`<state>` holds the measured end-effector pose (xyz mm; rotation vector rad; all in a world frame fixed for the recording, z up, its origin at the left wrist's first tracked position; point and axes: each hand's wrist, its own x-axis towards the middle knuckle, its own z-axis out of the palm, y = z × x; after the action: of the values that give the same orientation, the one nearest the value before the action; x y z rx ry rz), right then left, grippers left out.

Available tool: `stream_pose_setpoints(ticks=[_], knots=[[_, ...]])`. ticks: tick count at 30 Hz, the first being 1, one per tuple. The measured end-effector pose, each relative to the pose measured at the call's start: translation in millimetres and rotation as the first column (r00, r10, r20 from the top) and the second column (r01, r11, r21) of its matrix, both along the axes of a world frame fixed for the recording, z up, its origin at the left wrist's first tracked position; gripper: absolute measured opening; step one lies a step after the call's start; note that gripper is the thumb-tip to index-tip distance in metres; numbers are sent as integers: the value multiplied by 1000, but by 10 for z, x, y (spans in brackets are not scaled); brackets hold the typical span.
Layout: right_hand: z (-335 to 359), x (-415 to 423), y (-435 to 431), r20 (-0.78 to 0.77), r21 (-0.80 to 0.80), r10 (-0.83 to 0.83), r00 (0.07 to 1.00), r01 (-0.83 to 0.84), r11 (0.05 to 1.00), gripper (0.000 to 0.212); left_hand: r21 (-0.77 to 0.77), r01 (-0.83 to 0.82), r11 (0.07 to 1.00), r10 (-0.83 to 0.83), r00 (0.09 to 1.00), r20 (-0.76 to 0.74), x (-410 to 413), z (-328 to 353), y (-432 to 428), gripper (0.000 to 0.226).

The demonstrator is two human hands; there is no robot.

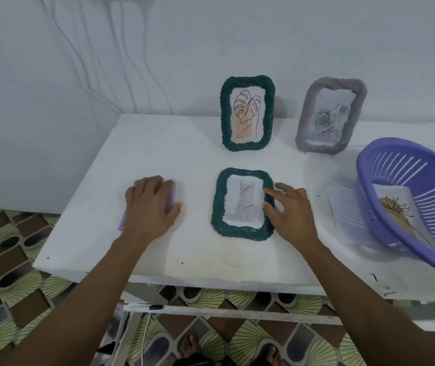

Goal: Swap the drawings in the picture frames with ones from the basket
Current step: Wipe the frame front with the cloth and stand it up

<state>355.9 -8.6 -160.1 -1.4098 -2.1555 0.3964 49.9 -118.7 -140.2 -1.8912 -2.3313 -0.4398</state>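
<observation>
Frame [240, 233] lies flat on the counter [184, 154] between the hands, the right hand [293, 217] touching its right rim with relaxed fingers, the left hand [150, 204] resting flat on a lilac pad [121, 220]; its drawing [243, 204] looks thin and floppy, best pinched by one edge.

Dim, even bluish light, soft shadows, slight overall blur, wide-angle bending at edges

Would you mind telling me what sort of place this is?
Probably a room in a home: a plain white table against a white wall, patterned floor tiles, and the person's bare feet.
</observation>
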Motion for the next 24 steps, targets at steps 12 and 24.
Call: stream_pose_setpoints(ticks=[12,24], knots=[[-45,-23,6,-2,51,23,1000,-23,998,33,270,161,949,-257,892,372,206,-37,73,43],[29,-29,-11,5,11,16,1000,-17,1000,34,-125,500,857,-505,863,-10,907,-84,721,52]])
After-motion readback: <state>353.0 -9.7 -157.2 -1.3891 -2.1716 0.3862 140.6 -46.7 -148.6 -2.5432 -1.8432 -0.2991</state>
